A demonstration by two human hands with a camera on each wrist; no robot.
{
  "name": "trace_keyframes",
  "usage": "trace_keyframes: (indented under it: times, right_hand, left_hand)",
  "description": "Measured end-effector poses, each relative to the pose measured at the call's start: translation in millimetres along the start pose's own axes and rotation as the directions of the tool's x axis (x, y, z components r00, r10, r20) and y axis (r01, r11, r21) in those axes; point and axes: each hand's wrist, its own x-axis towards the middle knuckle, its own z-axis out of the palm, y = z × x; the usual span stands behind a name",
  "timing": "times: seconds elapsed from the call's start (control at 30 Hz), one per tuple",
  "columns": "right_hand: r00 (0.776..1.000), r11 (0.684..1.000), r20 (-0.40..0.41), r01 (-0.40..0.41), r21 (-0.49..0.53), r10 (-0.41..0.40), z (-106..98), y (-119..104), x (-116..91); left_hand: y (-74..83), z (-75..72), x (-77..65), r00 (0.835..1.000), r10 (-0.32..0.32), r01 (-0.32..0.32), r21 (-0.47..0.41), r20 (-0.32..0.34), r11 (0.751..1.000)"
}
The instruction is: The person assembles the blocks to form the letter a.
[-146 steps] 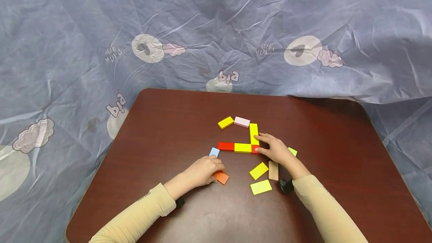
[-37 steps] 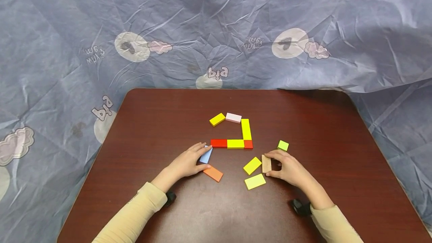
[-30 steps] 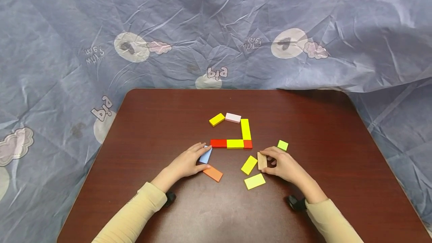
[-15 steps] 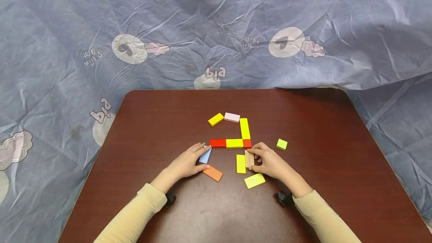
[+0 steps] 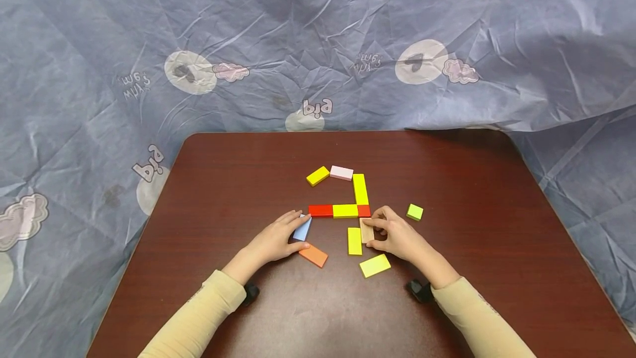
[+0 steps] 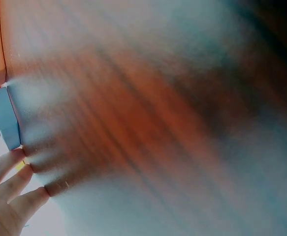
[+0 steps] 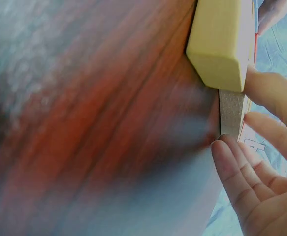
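Note:
My right hand point(image 5: 398, 235) pinches a plain wooden block point(image 5: 366, 231) by its ends, between thumb and fingers. The block's far end meets a small red block point(image 5: 364, 211); a yellow block point(image 5: 355, 241) lies along its left side. In the right wrist view a pale yellow block point(image 7: 219, 44) partly hides the wooden block point(image 7: 230, 110). My left hand point(image 5: 270, 241) rests with spread fingers by a blue block point(image 5: 302, 228), its thumb at the corner of an orange block point(image 5: 314, 256). The left wrist view shows the blue block point(image 6: 5, 118) near the fingertips.
A long red block point(image 5: 320, 211) and a yellow block point(image 5: 345, 211) run in line to the small red one. Beyond stand an upright-running yellow strip point(image 5: 360, 189), a pink block point(image 5: 342, 173) and a tilted yellow block point(image 5: 318, 176). A green block point(image 5: 414, 212) lies right.
My right hand has left the small red block, gripped the wooden block and slid it left, turning the yellow block straight, then slightly away from me. My left hand shifted early, then stayed still.

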Motion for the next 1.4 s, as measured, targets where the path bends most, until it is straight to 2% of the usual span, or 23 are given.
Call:
trace_keyframes:
  times: [0.3, 0.73, 1.0, 1.17, 1.4]
  right_hand:
    - [0.997, 0.998, -0.039, 0.062, -0.019, -0.063, -1, 5, 2]
    - [1.0, 1.0, -0.008, 0.019, -0.016, -0.019, -1, 3, 0]
    - [0.994, 0.998, -0.106, -0.044, -0.035, 0.041, -5, -28, -3]
    - [0.992, 0.995, -0.096, -0.088, -0.045, 0.083, 2, -46, -5]
    - [0.988, 0.988, -0.106, -0.124, -0.097, 0.113, 16, -58, -7]
  left_hand:
    - [0.3, -1.0, -0.2, 1.0, 0.008, -0.008, 0.001, -0.003, 1.0]
    - [0.5, -1.0, -0.7, 1.0, 0.008, -0.008, -0.006, 0.0, 1.0]
    - [-0.2, -1.9, 1.2, 1.0, 0.002, -0.002, 0.0, 0.012, 1.0]
    - [-1.9, -0.1, 2.6, 1.0, 0.011, -0.011, 0.007, -0.005, 1.0]
    - [-3.1, 0.4, 2.4, 1.0, 0.018, -0.018, 0.01, -0.003, 1.0]
